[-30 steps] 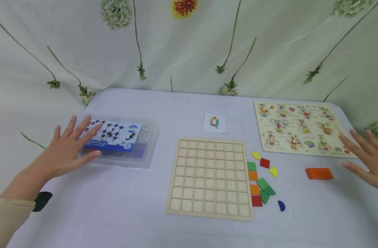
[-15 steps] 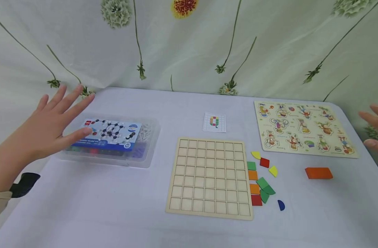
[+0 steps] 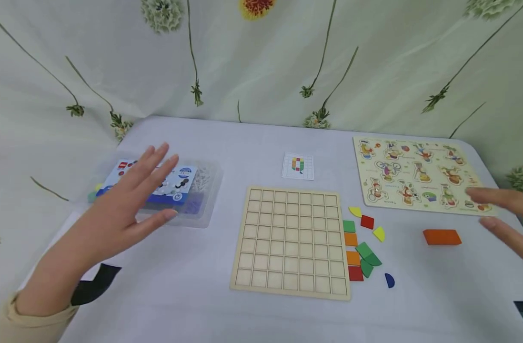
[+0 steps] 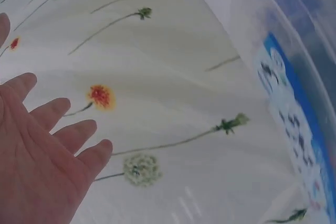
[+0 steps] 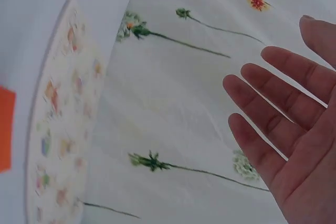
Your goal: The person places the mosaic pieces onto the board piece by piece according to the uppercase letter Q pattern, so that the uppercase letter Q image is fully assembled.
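White table [image 3: 180, 281], outstretched fingers [image 3: 155, 182], floral cloth [image 3: 261, 62] behind.

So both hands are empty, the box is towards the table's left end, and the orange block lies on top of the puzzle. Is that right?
Not quite: the orange block lies on the table, apart from the puzzle, as the head view shows. The rest stands: the left hand and right hand are empty, and the box is towards the table's left end.
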The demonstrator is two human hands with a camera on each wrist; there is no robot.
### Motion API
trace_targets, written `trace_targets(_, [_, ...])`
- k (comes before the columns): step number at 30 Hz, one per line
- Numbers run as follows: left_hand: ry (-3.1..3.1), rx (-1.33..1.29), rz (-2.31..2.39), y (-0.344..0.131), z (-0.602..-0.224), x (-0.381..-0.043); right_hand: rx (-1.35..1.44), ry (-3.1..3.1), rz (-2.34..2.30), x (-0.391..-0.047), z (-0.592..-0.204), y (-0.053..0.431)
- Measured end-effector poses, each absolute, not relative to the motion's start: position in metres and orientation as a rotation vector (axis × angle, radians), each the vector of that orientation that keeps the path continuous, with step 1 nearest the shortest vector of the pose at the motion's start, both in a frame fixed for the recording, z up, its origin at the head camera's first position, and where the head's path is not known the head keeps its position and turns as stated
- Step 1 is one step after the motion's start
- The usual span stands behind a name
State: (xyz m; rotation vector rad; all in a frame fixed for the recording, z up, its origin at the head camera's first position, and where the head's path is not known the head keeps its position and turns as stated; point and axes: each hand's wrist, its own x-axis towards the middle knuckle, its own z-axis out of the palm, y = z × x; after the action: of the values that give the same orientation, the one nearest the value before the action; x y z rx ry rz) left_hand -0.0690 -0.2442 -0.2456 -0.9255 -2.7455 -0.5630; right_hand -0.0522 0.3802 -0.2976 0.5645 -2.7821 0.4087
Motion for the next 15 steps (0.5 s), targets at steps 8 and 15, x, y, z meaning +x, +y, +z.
trace_targets(8, [-2.87,-0.986,-0.854,-0.205,-0.298,-0.058,0.576,-2.766,0.809,-0.036,-0.325,0.301])
trace_targets(15, [-3.012,-1.14,-1.041,-0.187,-0.348,-0.064,0.587,-2.809,1.142,-0.041,-0.361,0.272])
